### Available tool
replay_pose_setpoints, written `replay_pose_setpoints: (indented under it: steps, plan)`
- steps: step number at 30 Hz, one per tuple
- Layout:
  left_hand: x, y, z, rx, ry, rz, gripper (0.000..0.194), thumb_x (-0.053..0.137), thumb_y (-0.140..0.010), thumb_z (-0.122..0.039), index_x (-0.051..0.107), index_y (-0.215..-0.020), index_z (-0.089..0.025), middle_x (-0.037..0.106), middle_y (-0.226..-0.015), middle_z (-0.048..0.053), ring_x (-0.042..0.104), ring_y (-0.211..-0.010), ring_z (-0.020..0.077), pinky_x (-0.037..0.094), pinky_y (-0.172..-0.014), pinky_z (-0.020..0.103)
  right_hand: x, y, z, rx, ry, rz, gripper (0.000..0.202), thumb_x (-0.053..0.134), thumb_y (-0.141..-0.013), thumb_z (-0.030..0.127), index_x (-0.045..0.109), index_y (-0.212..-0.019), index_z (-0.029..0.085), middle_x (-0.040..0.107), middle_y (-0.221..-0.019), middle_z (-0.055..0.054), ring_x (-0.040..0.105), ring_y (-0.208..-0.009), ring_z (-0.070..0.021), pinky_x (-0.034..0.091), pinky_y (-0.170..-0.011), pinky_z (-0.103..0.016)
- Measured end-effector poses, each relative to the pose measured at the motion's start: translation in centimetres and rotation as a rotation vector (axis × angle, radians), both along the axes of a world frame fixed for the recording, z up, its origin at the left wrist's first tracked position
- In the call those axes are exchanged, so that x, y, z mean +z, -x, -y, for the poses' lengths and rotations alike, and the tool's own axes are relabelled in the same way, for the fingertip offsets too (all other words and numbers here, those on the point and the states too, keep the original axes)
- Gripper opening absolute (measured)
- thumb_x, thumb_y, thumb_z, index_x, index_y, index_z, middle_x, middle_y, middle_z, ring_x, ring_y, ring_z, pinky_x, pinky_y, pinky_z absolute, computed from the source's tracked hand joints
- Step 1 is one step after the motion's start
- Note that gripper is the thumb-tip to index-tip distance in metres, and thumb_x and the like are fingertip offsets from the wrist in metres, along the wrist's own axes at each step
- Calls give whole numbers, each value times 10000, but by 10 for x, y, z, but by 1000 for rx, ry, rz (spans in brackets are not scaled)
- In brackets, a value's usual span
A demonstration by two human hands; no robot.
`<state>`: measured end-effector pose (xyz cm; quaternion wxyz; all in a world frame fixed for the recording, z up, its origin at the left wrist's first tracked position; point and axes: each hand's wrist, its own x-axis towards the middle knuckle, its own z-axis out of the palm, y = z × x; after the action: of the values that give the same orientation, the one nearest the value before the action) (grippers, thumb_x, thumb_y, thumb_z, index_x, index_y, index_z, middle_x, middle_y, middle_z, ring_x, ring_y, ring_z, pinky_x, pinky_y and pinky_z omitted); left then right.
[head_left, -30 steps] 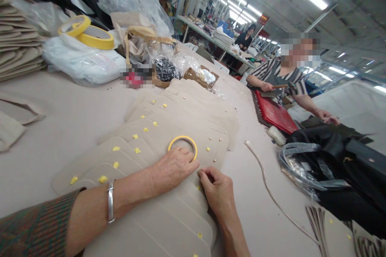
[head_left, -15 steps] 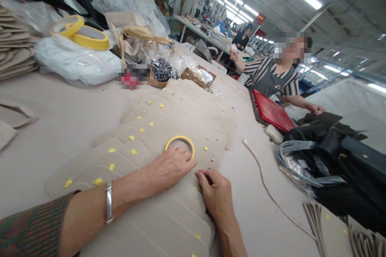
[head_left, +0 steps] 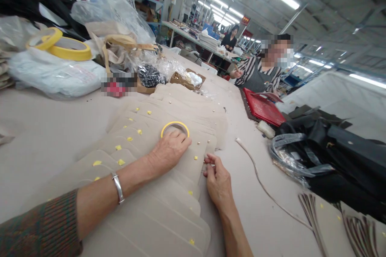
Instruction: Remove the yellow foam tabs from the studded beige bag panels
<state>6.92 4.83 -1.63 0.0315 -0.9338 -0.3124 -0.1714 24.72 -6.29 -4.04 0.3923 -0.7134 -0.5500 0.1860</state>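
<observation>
- Your left forearm reaches in from the lower left, sleeve (head_left: 45,225) at the elbow end and silver bracelet (head_left: 118,188) near the wrist.
- Your left hand (head_left: 171,150) is palm down, fingers curled closed around the near side of the yellow tape roll (head_left: 175,123), which sits above the middle of the fanned beige panels (head_left: 147,221).
- Your right forearm rises from the bottom edge, bare, wrist nearly straight.
- Your right hand (head_left: 219,178) is half open, fingers bent, fingertips at the panels' right edge; whether they grip that edge, you can't tell.
- The pale cord (head_left: 257,174) lies right of that hand, well apart.
</observation>
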Motion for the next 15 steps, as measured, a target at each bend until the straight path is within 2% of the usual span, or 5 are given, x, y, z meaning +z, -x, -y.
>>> replay_pose_setpoints:
  steps: [6, 9, 15]
  plan:
    - [10, 16, 13, -161, 148, -138, 168, 437, -855, -43, 548, -887, -166, 588, -805, 69, 526, -741, 227, 390, -666, 342, -1, -1, 1, 4, -3, 46, 333, 404, -867, 192, 571, -1156, 201, 694, -1008, -44, 648, -705, -148, 514, -714, -283]
    - [15, 25, 21, -170, 233, -149, 174, 417, -864, -52, 534, -878, -179, 584, -800, 57, 532, -709, 209, 376, -609, 307, 2, 1, 1, 12, -10, 52, 334, 421, -864, 194, 566, -1165, 198, 692, -999, -46, 628, -684, -148, 509, -707, -284]
    - [8, 35, 31, -207, 267, -199, 175, 424, -870, -46, 524, -891, -187, 609, -812, 38, 567, -689, 198, 399, -585, 287, 2, 7, 1, 19, -17, 103, 393, 581, -794, 226, 557, -1184, 191, 644, -1018, -52, 546, -559, -115, 504, -638, -277]
